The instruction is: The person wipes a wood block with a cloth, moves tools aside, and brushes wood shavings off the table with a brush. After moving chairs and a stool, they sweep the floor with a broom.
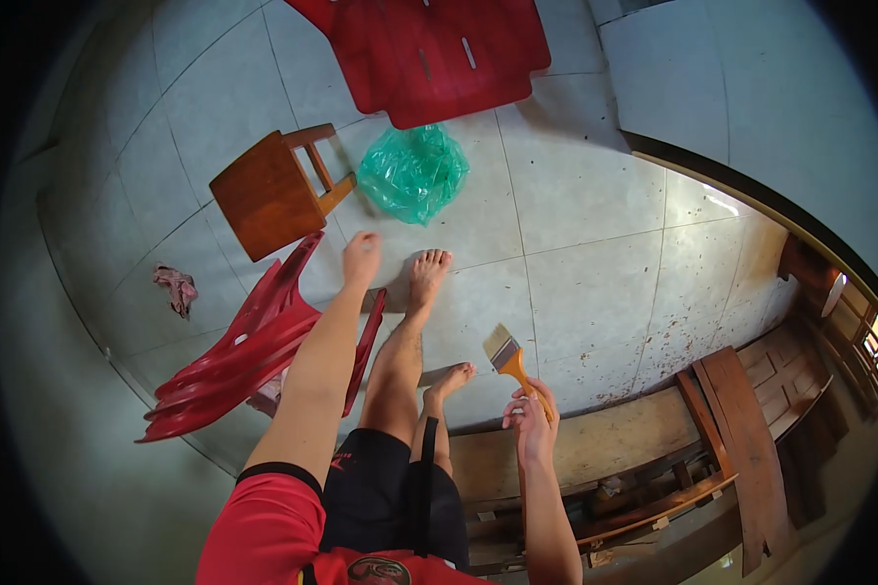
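Note:
My right hand [531, 414] is closed around the orange handle of a paintbrush [507, 357], whose pale bristles point up and to the left over the tiled floor. My left hand [362, 256] reaches forward, its fingers curled; whether anything is in them is too small to tell. Beneath my left arm lies a red plastic chair [234, 366]. Just beyond the left hand are a small brown wooden stool [268, 195] and a crumpled green plastic bag [415, 175].
Another red plastic chair [439, 58] is at the top. A pinkish rag [176, 291] lies at the left. Wooden planks and furniture parts [741, 448] are stacked at the lower right. Brown specks dot the tiles, and a large pale panel [751, 97] stands at the upper right.

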Available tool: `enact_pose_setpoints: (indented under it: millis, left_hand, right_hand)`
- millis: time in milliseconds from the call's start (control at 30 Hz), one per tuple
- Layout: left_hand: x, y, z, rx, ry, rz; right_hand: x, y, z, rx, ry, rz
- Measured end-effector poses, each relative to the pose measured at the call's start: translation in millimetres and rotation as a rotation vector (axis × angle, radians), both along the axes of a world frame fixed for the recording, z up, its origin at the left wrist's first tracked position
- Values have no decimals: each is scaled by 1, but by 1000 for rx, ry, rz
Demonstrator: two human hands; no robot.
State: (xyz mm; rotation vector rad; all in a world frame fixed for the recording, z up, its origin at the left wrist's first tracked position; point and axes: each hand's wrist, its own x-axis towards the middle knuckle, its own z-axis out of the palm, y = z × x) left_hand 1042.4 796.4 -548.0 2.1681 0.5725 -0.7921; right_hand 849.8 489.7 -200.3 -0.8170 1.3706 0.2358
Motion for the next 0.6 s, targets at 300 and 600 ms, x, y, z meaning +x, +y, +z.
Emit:
enact_pose_setpoints:
  millis: [300, 600]
  left_hand:
    - [53, -125, -60, -141, 186, -15]
    - [118, -152, 239, -384, -548, 49]
  right_hand:
    - [-35, 24, -34, 39, 78, -111]
    - [23, 14, 48, -5, -99, -20]
